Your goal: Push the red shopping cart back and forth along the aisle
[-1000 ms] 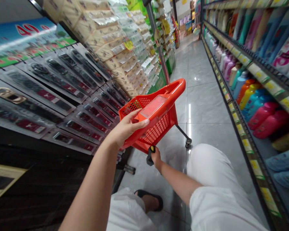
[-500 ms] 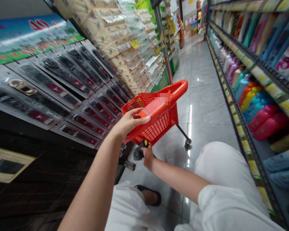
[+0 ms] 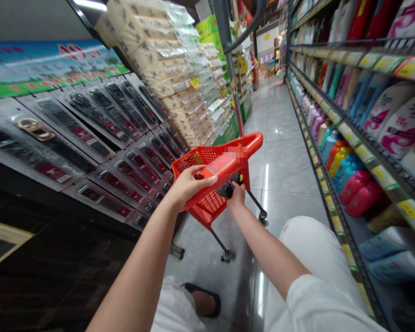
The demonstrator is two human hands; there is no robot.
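A red plastic shopping cart [image 3: 207, 207] with a perforated basket stands tilted in view in front of me, dark legs with casters under it. My left hand [image 3: 193, 184] grips its near rim, the thumb on the outer edge and the fingers reaching inside. My right hand [image 3: 237, 194] is closed around a dark grey object with a yellow spot [image 3: 224, 188], held close against the basket's near wall. What kind of object it is I cannot make out. A blurred patch covers part of the rim.
Packaged belts [image 3: 110, 101] hang on a display at the left. Behind it rise stacked tissue packs [image 3: 173, 78]. A grey pole [image 3: 233, 83] stands behind the basket. Shelves of bottles [image 3: 352, 184] line the right side. The tiled floor [image 3: 280, 157] runs between.
My right hand has moved the dark grey object up and to the right, from below the basket to its near wall. The left hand stays on the rim.
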